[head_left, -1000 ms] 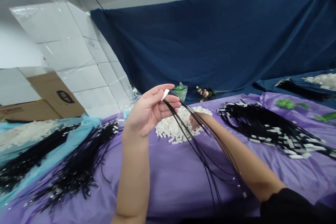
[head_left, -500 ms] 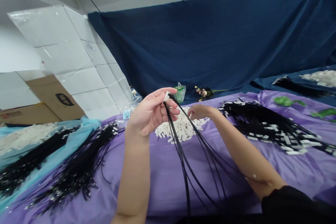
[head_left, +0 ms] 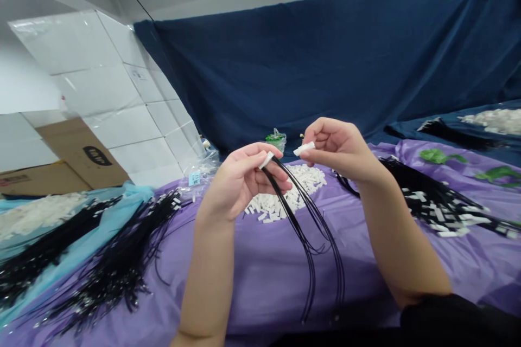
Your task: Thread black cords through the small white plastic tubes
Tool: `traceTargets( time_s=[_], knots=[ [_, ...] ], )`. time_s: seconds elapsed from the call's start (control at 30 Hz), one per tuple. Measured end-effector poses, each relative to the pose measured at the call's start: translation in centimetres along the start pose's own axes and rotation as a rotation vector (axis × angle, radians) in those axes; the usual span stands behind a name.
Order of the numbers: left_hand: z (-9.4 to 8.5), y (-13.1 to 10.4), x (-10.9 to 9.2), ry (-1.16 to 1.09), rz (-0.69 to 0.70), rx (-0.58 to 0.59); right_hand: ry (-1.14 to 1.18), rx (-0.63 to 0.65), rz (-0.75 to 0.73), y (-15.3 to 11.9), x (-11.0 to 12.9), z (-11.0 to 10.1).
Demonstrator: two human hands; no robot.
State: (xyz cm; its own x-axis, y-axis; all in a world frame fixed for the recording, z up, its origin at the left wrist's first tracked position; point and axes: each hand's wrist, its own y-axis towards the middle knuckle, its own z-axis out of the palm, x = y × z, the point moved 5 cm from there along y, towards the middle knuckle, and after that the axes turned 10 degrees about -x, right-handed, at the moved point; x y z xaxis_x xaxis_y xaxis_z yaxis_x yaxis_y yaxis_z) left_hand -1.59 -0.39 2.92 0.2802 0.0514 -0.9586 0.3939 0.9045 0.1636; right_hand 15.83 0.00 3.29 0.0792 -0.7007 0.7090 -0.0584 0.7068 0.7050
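Observation:
My left hand (head_left: 244,176) pinches a small white piece (head_left: 266,160) between thumb and forefinger. Several thin black cords (head_left: 303,227) hang from beside that piece, looping down over the purple cloth. Opposite it, my right hand (head_left: 336,146) holds another white piece (head_left: 304,148), strip-like and short, at its fingertips. The two pieces are apart, at about the same height. Below and behind both hands lies a pile of similar small white pieces (head_left: 272,207) on the purple cloth (head_left: 260,265).
Bundles of black cords lie at left (head_left: 118,260) and right (head_left: 423,195). Light blue cloth (head_left: 91,238) covers the far left. White boxes (head_left: 134,124) and an open cardboard box (head_left: 81,152) stand behind. A dark blue curtain (head_left: 325,70) hangs at the back; green leaves (head_left: 439,156) lie at right.
My right hand has risen from the pile with a white piece in its fingers. My left hand has shifted slightly right, and the hanging cords have swung.

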Motion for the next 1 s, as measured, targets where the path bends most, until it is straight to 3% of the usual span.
traceTargets(
  time_s=[0.23,0.5,0.77,1.0],
  knots=[
    [0.6,-0.4,0.5,0.007,-0.071,-0.003,-0.008,-0.091,-0.038,-0.7,1.3,0.3],
    [0.5,0.1,1.2,-0.006,-0.119,-0.052,-0.036,-0.124,-0.03,-0.8,1.3,0.2],
    [0.9,-0.1,0.9,-0.006,-0.093,-0.008,-0.053,-0.091,-0.001,-0.6,0.8,0.5],
    [0.8,0.0,0.8,-0.05,-0.058,-0.053,-0.089,-0.048,-0.025,-0.6,0.7,0.8]
  ],
)
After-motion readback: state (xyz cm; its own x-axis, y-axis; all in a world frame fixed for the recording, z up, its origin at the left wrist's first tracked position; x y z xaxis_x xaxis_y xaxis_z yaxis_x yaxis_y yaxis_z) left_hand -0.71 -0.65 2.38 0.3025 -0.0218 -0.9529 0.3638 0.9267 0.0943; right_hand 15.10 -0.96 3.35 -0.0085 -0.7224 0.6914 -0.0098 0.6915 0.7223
